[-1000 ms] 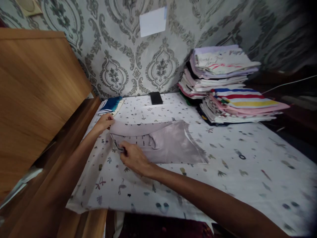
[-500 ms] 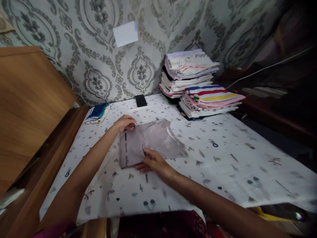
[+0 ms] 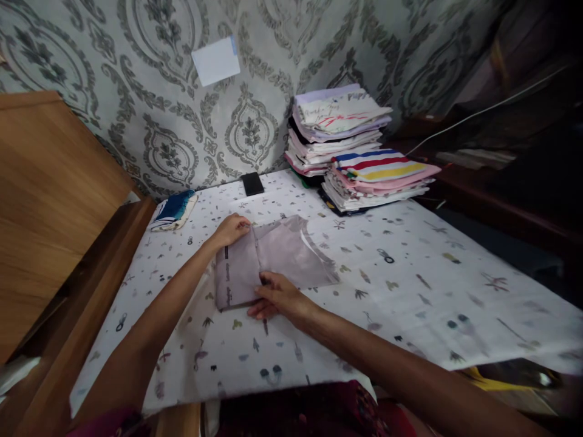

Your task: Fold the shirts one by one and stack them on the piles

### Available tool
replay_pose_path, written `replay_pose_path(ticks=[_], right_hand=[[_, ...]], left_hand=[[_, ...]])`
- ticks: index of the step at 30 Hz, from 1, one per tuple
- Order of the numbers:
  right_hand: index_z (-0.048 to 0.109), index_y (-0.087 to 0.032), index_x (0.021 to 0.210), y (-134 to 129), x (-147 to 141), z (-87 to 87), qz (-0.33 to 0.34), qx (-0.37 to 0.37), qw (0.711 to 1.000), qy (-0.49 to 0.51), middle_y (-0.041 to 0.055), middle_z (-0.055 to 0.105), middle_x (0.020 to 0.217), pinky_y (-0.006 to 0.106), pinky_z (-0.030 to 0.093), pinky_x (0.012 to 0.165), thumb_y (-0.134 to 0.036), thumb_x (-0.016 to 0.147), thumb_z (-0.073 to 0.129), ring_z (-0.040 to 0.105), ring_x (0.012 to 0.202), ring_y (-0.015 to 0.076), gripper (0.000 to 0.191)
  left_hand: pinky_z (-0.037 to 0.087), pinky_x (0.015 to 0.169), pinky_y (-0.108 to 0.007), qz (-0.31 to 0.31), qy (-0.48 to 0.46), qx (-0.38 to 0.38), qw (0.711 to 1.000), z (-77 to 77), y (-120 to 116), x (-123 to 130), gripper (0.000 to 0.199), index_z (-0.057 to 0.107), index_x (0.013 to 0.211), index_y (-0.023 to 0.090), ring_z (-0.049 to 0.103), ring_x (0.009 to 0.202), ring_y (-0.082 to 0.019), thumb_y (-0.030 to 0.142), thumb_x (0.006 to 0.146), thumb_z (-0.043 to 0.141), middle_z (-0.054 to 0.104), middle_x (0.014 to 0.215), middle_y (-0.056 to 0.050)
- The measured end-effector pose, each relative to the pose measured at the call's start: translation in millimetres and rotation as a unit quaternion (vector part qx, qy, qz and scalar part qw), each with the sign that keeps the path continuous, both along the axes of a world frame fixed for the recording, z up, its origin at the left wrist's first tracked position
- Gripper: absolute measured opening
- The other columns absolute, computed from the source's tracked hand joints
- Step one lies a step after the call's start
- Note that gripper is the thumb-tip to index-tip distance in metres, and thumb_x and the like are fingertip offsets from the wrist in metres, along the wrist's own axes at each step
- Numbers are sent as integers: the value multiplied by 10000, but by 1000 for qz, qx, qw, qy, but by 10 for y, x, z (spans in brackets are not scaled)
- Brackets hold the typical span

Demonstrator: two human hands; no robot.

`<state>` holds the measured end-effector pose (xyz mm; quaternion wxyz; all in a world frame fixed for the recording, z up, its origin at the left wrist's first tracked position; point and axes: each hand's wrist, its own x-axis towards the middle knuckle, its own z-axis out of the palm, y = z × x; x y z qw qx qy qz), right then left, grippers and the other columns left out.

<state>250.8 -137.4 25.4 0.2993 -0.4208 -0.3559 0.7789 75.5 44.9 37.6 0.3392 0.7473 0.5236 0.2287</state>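
A greyish-mauve T-shirt [image 3: 291, 252] lies partly folded on the white patterned cloth, its folded part with dark lettering on the left. My left hand [image 3: 231, 230] pinches the far edge of that folded part. On the near edge, my right hand [image 3: 280, 297] has thumb and fingers closed about the folded fabric; some of its fingertips are under or beside the edge. To the right the fabric spreads flatter, with a pale curved strip near its end.
Stacks of folded clothes [image 3: 339, 121] stand at the back right, a striped one [image 3: 378, 165] on the nearer pile. A black flat object [image 3: 252, 184] lies by the wall. Folded blue and cream cloths [image 3: 175, 209] are at the back left, beside a wooden panel [image 3: 59, 212].
My left hand has lowered the far edge slightly, and the folded part lies flatter and straighter. My right hand stays at the near edge. The whole view has shifted a little.
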Motion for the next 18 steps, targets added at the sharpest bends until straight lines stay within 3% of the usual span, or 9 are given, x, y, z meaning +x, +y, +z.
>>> replay_pose_path(ticks=[3,7,11,15,18], right_hand=[[454,-129,1310,-5,10,1,2,-2,1000,-1,-6,669,643,210,568,508,-103,926,510,743,609,171,389],[344,-128,1514,0,25,8,1,33,999,-8,-10,672,619,219,575,529,-98,941,470,736,602,163,587],[278,-115,1554,42,39,22,-11,38,999,-32,-18,658,592,232,573,520,-90,926,450,720,560,169,651],[293,-106,1510,54,77,49,-13,9,999,-35,-13,667,628,228,564,503,-96,911,472,707,522,165,625],[333,-118,1460,43,138,70,-5,16,999,-39,-6,674,640,214,553,502,-124,907,498,712,539,164,577]], left_hand=[[476,858,-311,-34,18,27,999,-22,20,67,72,698,768,177,591,865,-195,199,722,648,669,864,-31],[468,762,-271,-61,31,27,997,36,32,56,163,648,784,172,578,765,-169,282,835,539,639,762,-2],[442,667,-246,-80,62,24,995,45,83,75,196,608,766,177,544,690,-160,306,866,500,590,687,17],[439,730,-272,-83,107,55,989,-40,110,172,143,606,758,190,562,750,-186,278,853,543,605,725,1],[457,809,-319,-71,136,88,984,-67,44,177,125,640,914,206,593,830,-221,300,874,569,647,837,-26]])
